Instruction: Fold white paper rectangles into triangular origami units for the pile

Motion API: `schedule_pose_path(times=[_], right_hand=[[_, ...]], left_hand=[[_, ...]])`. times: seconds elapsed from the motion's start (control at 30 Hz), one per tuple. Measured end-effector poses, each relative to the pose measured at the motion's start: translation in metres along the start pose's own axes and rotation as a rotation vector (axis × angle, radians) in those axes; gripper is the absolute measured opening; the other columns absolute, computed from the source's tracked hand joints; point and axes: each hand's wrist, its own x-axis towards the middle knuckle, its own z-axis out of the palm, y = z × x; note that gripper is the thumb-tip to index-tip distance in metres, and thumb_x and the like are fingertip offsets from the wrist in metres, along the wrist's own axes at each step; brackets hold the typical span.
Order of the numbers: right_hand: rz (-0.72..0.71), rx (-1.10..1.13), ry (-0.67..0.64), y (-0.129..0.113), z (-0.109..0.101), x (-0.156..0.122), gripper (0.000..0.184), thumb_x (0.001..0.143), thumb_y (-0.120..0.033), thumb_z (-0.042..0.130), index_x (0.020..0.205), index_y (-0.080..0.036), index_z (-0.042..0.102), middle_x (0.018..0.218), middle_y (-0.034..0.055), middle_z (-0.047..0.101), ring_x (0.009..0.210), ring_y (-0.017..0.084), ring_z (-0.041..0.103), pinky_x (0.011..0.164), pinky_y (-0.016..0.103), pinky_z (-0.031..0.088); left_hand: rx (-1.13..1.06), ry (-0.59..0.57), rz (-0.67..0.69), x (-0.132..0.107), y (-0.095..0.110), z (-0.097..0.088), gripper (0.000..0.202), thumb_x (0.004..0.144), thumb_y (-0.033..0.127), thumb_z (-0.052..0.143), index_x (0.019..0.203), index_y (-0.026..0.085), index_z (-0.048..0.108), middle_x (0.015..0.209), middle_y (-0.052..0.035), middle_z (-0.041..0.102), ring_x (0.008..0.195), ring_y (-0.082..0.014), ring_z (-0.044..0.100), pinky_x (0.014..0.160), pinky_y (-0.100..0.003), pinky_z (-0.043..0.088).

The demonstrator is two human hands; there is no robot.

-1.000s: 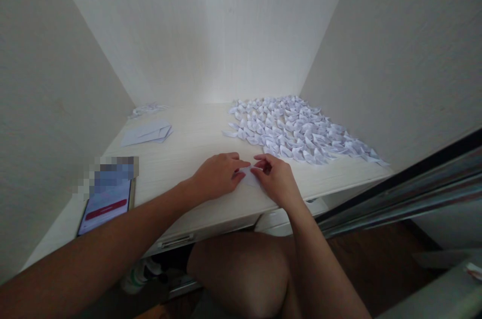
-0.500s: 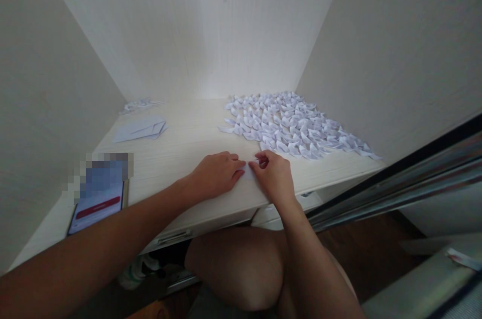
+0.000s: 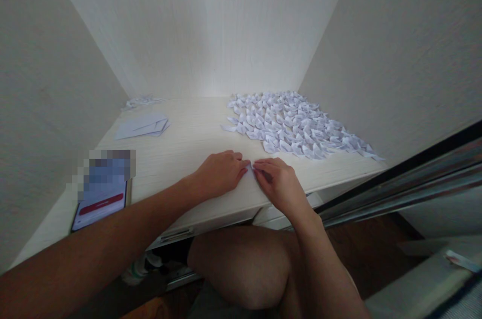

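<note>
Grained desktop (image 3: 192, 140) underlies fingers (image 3: 268, 162) pinching white paper (image 3: 250, 172)

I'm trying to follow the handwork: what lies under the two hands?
Part of a small white paper shows between the fingertips of the left hand and right hand, over the white desk. The fingers cover part of it; the hands hide the desk beneath.

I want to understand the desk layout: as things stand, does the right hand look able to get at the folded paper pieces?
Probably yes: the folded paper pieces lie just beyond the right hand, with nothing visible in between, though its fingertips hold a small white paper.
</note>
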Motion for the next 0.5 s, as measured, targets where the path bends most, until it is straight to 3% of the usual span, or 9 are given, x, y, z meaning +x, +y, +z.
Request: schedule_pose_path(times=[0.23, 0.5], right_hand=[[-0.008, -0.020, -0.021, 0.000, 0.000, -0.001, 0.022, 0.094, -0.014, 0.061, 0.102, -0.020, 0.080, 0.108, 0.0103, 0.076, 0.101, 0.023, 0.068, 0.094, 0.036, 0.055], [0.030, -0.062, -0.031, -0.006, 0.005, 0.003, 0.022, 0.094, -0.013, 0.060, 0.099, -0.017, 0.081, 0.107, 0.0115, 0.074, 0.097, 0.022, 0.068, 0.092, 0.034, 0.055]], left_hand=[[-0.138, 0.064, 0.075, 0.001, -0.002, -0.004, 0.035, 0.102, 0.023, 0.044, 0.099, 0.016, 0.078, 0.105, -0.0115, 0.067, 0.100, -0.0233, 0.062, 0.093, -0.037, 0.050], [-0.176, 0.045, 0.156, 0.000, 0.001, -0.011, 0.030, 0.101, 0.018, 0.047, 0.101, 0.011, 0.076, 0.110, -0.0133, 0.071, 0.102, -0.0244, 0.062, 0.099, -0.038, 0.048]])
